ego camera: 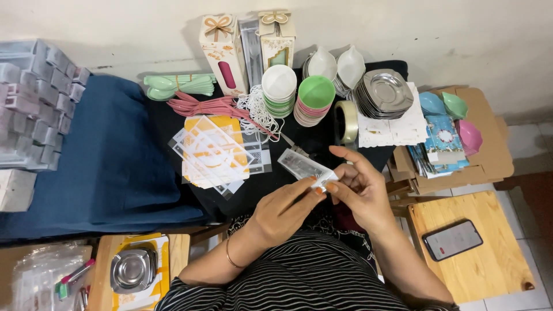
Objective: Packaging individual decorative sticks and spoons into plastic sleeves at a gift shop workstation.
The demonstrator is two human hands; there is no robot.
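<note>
- our left hand (283, 212) pinches the near end of a small clear packet (304, 167) with thumb and fingertips.
- our right hand (362, 190) holds the same end from the other side, with the fingers half spread.
- the packet slants away from the grip, up and to the left, over the black cloth (173, 118).
- beyond the grip stand a roll of tape (345, 122) and stacks of small bowls (315, 101).
- left of the grip lies a pile of printed plastic sheets (216, 152).
- right of the grip, well apart, a phone (453, 239) lies on a wooden stool (489, 270).
</note>
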